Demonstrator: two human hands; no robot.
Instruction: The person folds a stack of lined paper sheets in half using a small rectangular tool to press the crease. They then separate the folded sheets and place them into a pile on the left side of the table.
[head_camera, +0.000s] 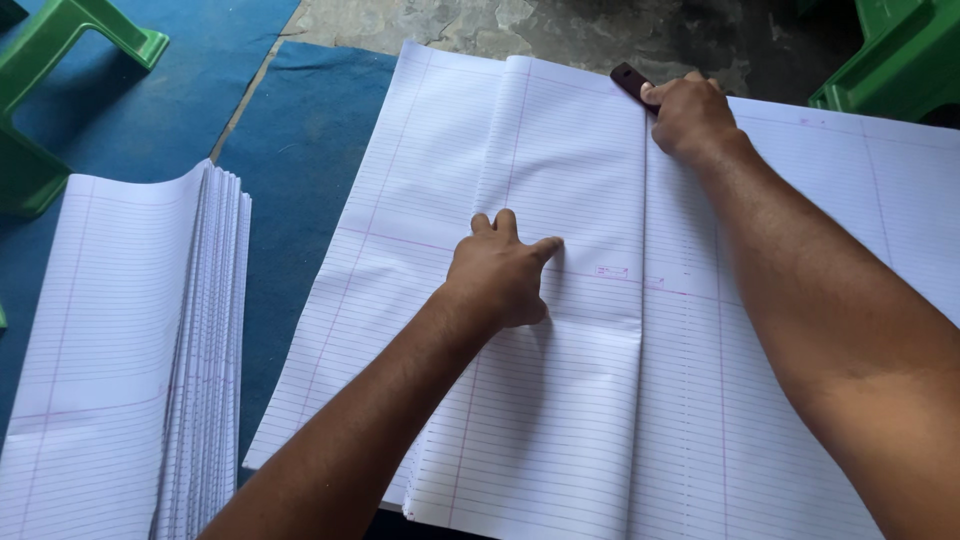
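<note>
Left hand: the left hand (503, 268) lies knuckles up on the big ruled sheet (560, 330), fingers loosely curled, thumb stretched toward the fold; it presses the paper flat and grips nothing.
Right hand: the right hand (688, 112) is clenched around a dark flat tool (628, 80), held at the far end of the crease.
Crease: a long fold line (643, 300) runs from the tool toward the person, just right of the left thumb.
Sheet: it lies spread on a blue mat (300, 150), with more sheets under it at the near edge.
Handling: the paper looks thin, light and limp, easy to wrinkle or tear; I judge it is best held flat by the palm near the fold, or lifted at an edge.
Beside: a stack of folded ruled sheets (130, 360) lies to the left, well apart; green plastic stools (60, 60) stand beyond it.
</note>
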